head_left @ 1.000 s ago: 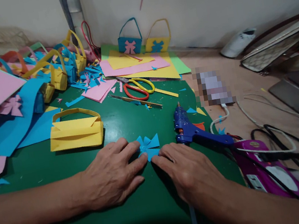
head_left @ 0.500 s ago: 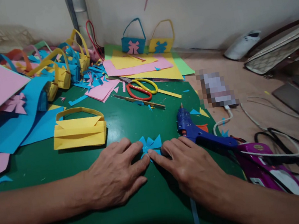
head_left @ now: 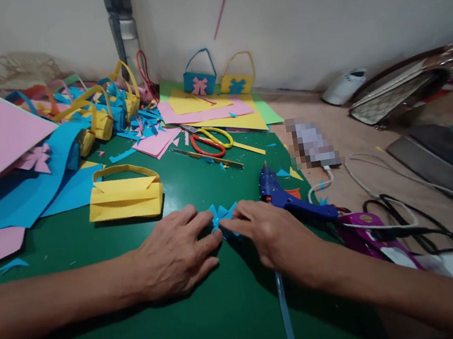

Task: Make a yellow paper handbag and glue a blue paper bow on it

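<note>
Over blue bow (head_left: 222,214), right hand (head_left: 271,232) now farther across

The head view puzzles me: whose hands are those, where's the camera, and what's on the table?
There's no robot: just one person's bare left hand and right hand. The camera sits on that person's head, looking forward and down. Both hands touch a small blue paper bow on the green tabletop and hide part of it. A yellow paper handbag stands just beyond the left hand. Farther back lie scissors with red and yellow handles. A blue hot glue gun lies beyond the right hand.
</note>
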{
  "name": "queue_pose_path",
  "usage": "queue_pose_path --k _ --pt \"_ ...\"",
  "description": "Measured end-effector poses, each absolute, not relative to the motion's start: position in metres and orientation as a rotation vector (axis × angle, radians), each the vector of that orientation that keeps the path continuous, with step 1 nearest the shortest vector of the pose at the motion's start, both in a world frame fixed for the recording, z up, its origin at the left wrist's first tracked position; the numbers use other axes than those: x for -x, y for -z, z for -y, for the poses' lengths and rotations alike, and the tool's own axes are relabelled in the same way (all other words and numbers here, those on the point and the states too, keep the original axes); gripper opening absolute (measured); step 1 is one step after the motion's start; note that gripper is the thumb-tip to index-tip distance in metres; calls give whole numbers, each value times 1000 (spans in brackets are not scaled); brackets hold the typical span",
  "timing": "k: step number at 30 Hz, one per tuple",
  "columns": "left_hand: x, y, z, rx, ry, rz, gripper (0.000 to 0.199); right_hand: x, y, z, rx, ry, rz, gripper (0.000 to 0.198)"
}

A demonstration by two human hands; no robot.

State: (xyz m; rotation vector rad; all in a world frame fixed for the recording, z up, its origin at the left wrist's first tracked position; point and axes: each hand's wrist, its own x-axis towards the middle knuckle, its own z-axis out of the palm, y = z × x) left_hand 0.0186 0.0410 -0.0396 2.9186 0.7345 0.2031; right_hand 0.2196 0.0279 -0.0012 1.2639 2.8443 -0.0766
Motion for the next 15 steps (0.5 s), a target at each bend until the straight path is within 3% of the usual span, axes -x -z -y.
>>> queue_pose_path --k 4,10,15 --pt "-18 39 -40 -2921 -212 -731 33 -231 -19 -30 -1476 116 -2967 34" --pt "-18 39 -39 -2910 -240 -718 32 -278 -26 -19 -1593 -618 -2719 23" --pt "-19 40 -37 -2906 -251 -729 31 -301 -13 -13 -1570 -670 -2371 30"
